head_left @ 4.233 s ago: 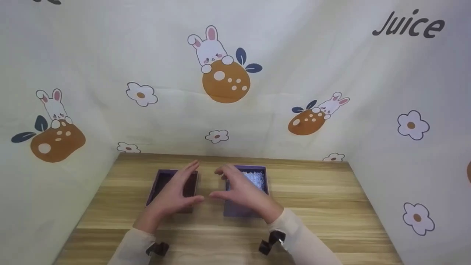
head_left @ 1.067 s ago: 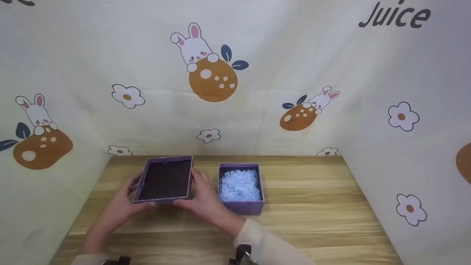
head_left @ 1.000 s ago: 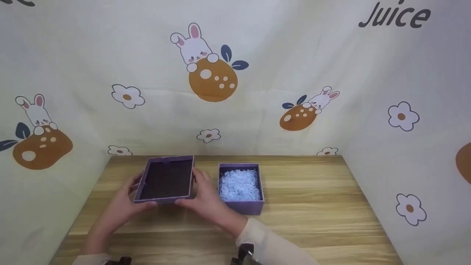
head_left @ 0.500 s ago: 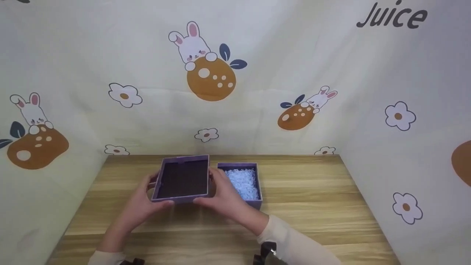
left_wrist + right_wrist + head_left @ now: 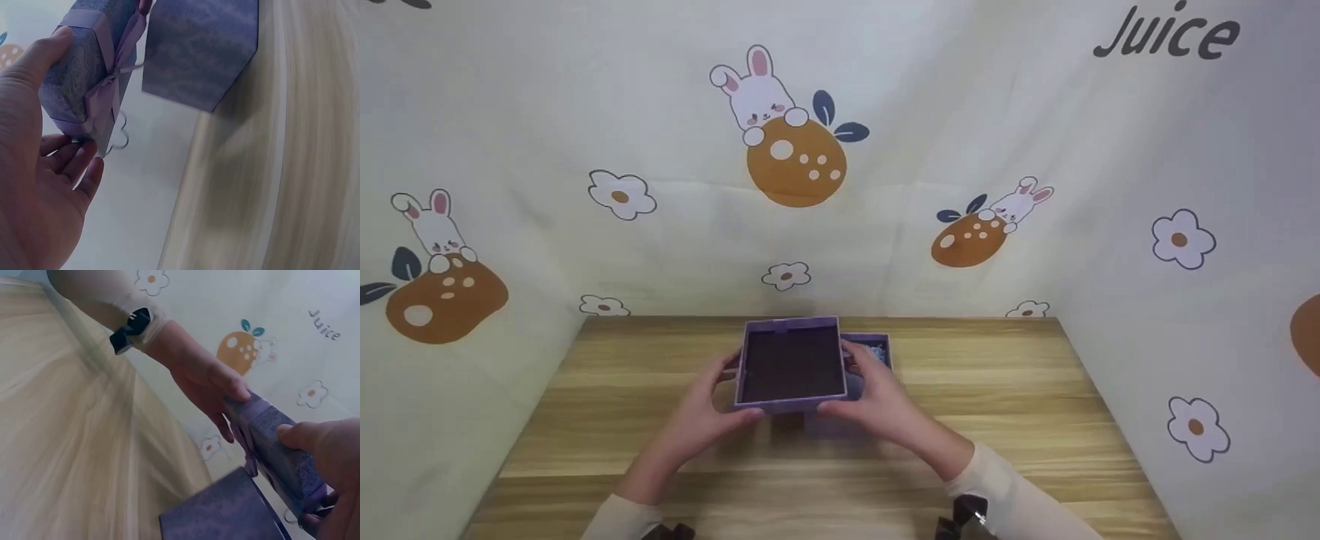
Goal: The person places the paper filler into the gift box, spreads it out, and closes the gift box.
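Both hands hold a purple box lid in the air, its dark hollow inside facing up. On its underside a lilac ribbon bow shows in the left wrist view. My left hand grips the lid's left side, thumb on the near wall and fingers at the far left. The right side is gripped by my right hand in the same way. Behind and below the lid stands the purple box base, partly covered by the lid and right hand. A little pale blue shredded filling shows inside it.
The wooden table carries the box base near its back edge. A cream curtain printed with rabbits, oranges and flowers encloses the back and sides. Dark wrist-worn devices sit at the sleeves.
Earlier the hands hovered apart over lid and base. They then took the lid up from the table's left and carried it rightward, where it now hides much of the base.
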`<state>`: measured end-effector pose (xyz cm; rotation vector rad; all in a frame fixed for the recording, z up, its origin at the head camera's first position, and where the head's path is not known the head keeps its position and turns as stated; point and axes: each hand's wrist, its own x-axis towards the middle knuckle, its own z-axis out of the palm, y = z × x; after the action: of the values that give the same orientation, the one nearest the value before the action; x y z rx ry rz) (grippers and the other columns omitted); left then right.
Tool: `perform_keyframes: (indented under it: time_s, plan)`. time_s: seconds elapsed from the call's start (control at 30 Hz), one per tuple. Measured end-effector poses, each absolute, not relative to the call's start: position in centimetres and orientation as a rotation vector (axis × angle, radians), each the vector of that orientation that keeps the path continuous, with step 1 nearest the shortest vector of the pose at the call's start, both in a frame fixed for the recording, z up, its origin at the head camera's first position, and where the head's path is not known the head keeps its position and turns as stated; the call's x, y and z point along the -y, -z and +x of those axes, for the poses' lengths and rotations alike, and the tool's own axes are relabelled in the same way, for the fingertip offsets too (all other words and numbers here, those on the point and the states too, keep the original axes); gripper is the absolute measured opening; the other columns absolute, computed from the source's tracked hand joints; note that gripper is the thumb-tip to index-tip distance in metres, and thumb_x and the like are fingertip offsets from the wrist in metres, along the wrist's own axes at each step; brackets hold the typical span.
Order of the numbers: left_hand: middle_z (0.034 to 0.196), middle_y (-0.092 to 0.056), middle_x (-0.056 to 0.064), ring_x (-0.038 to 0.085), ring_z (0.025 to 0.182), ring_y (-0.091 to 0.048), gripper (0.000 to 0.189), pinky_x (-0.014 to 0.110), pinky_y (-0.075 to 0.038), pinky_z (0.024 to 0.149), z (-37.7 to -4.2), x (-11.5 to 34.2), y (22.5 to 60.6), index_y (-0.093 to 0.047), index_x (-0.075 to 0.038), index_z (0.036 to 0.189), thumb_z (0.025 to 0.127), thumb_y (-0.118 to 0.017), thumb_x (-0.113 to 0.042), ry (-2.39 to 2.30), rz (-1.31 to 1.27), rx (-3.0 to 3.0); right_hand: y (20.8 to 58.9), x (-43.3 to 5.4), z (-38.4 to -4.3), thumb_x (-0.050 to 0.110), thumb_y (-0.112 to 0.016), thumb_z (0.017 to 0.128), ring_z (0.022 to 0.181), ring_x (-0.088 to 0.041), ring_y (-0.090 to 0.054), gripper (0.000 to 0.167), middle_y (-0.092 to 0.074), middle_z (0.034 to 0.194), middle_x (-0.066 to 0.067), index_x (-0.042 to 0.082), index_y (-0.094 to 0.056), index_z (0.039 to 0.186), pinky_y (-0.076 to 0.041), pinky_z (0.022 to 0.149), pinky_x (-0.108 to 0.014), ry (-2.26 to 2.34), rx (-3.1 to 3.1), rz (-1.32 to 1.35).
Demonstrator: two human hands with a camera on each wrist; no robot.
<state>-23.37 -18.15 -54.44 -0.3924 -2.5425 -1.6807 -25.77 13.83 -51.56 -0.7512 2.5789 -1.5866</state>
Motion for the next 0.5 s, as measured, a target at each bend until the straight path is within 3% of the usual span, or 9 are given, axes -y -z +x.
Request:
perform_keyframes:
  time_s: [0.3, 0.5]
  plan:
    - [0.160, -0.056, 0.009, 0.037, 0.142, -0.055, 0.103, 0.068, -0.040, 0.123, -24.3, 15.4, 54.5, -0.047, -0.012, 0.168, 0.084, -0.099, -0.039, 1.631, -0.523, 2.548, 51.2, -17.7, -26.1, 0.016, -0.097, 0.087, 0.139, -0.044, -0.061, 0.098, -0.059, 0.153, -0.023, -0.002, -0.042, 0.166, -0.055, 0.112, -0.053, 1.688, -2.454, -0.683]
    - [0.162, -0.054, 0.005, 0.033, 0.144, -0.053, 0.105, 0.069, -0.040, 0.122, -24.7, 14.2, 54.3, -0.043, -0.016, 0.171, 0.085, -0.097, -0.045, 1.633, -0.594, 2.536, 51.4, -19.3, -25.8, 0.016, -0.097, 0.087, 0.141, -0.043, -0.059, 0.097, -0.057, 0.156, -0.022, -0.003, -0.043, 0.166, -0.049, 0.118, -0.059, 1.707, -2.501, -0.706]
